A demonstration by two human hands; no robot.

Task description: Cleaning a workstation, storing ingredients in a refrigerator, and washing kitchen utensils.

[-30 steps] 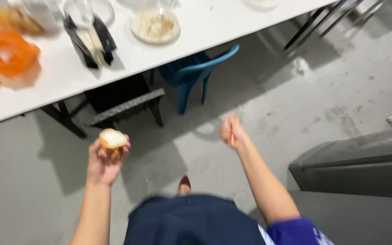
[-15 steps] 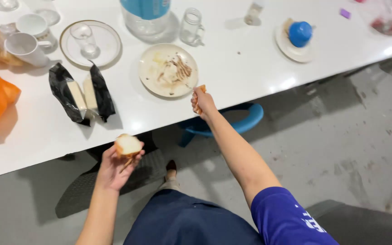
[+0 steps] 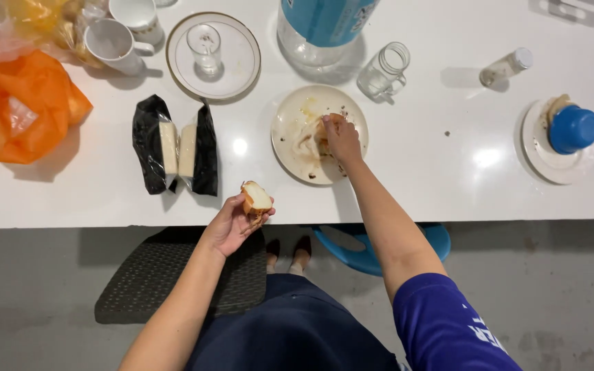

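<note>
Left hand (image 3: 232,223) holding bread piece (image 3: 256,197) — right hand (image 3: 342,137) on smeared plate (image 3: 290,137)

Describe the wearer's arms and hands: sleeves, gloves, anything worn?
Both hands are bare: no gloves on the left hand or the right hand, and no rings or watch that I can make out. The left arm shows no sleeve. The right arm has a short blue sleeve with white print near its edge.
</note>
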